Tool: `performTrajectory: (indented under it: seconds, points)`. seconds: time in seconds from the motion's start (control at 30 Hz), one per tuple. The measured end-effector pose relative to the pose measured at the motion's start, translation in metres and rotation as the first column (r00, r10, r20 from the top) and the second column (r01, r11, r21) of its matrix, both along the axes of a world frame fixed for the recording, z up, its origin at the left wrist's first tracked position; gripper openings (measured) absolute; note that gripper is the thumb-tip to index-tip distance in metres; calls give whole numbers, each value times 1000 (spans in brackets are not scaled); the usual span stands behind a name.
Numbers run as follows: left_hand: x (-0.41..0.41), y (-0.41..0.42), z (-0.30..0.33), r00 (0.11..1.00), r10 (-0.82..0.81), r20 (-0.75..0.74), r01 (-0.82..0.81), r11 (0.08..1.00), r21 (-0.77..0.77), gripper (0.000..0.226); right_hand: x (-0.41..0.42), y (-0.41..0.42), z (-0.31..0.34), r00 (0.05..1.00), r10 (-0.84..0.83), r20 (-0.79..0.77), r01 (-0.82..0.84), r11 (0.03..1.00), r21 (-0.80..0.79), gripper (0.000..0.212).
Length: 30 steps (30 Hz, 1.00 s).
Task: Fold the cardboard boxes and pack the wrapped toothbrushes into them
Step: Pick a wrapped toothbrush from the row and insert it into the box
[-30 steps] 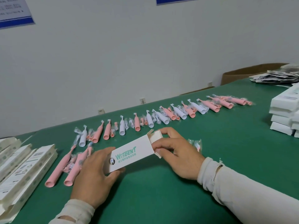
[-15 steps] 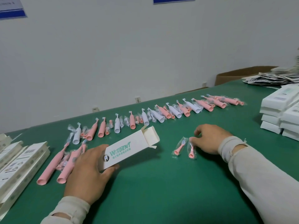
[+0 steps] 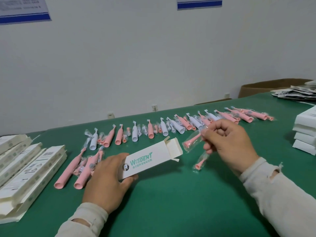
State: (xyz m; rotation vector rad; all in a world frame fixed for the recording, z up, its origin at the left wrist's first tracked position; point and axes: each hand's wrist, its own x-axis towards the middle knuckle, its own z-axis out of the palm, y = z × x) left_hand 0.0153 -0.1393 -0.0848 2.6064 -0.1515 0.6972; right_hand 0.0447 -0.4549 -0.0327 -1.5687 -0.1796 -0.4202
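- Box [image 3: 150, 160] is being held down at its closed end by the left hand [image 3: 109, 182], whose fingers are being curled around its near end; it is lying on the green counter [image 3: 171, 202] with its open mouth and raised flaps turned toward the right hand [image 3: 229, 146].
- Two wrapped pink brush heads are being pinched in the right hand's fingers: the upper brush head [image 3: 192, 141] is being held just beside the open mouth, while the lower brush head [image 3: 201, 162] is being dangled below it.
- Insertion is probably being prepared, so the heads should be turned in line with the box's long axis and fed in together or one at a time, with the loose film kept from being caught on the side flaps.
- The box is best being kept pressed flat, so that it is not being pushed away.
- Wrapped toothbrush handles [image 3: 150, 130] are lying in a row farther back, still unpacked.
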Motion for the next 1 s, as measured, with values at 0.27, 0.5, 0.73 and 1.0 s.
performTrajectory:
  seconds: [0.27,0.5,0.73,1.0]
  points:
    - [-2,-5,1,1000,-14,17,13,1000,21,56,-7,42,-23,978,-179,109,187,980,-65,18]
    - [-3,-13,0,999,-50,3,50,999,12,56,-7,51,-34,968,-121,218,189,926,-325,22]
    - [-3,-12,1,999,-36,-6,36,999,28,55,-8,54,-32,978,-102,184,160,929,-334,13]
    - [-1,-10,0,1000,-15,-10,16,999,40,57,-1,26,-13,970,235,-56,-241,932,-272,17]
